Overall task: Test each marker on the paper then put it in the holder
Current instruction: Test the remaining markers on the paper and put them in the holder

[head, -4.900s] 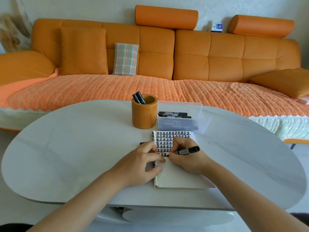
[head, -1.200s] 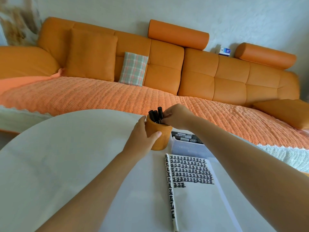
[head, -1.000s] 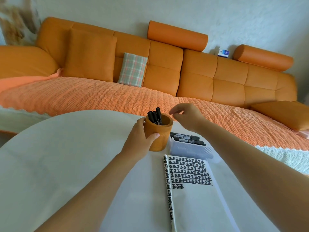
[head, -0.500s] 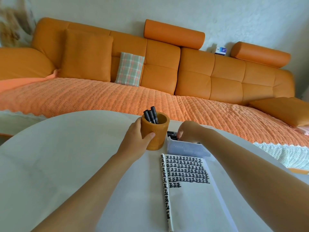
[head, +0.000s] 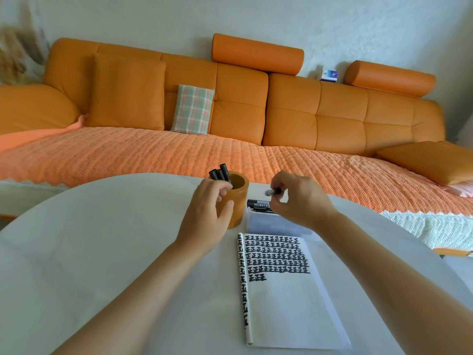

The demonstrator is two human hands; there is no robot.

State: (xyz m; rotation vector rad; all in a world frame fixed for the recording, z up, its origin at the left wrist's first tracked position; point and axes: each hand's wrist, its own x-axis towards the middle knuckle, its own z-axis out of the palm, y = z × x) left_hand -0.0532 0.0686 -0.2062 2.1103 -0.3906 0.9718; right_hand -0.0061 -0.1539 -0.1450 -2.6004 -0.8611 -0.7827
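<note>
An orange-brown cylindrical holder [head: 239, 198] stands on the white table [head: 89, 239] with three black markers [head: 220, 172] sticking out of it. My left hand [head: 208, 213] curls around the holder's near left side. My right hand [head: 298, 198] hovers above a clear plastic box [head: 271, 222] and pinches a black marker [head: 273, 192] lifted out of it. More black markers [head: 257, 203] lie in the box. A white notebook [head: 284, 303] lies open in front of the box, its upper part filled with rows of black marks.
An orange sofa [head: 230, 119] with a woven orange cover runs along behind the table, with a plaid cushion [head: 192, 109] on it. The table's curved far edge passes just behind the holder and box. Bare tabletop spreads to the left of my left arm.
My right hand dropped a marker into the holder, reached down into the clear box, and now comes up with another marker. My left hand has stayed on the holder.
</note>
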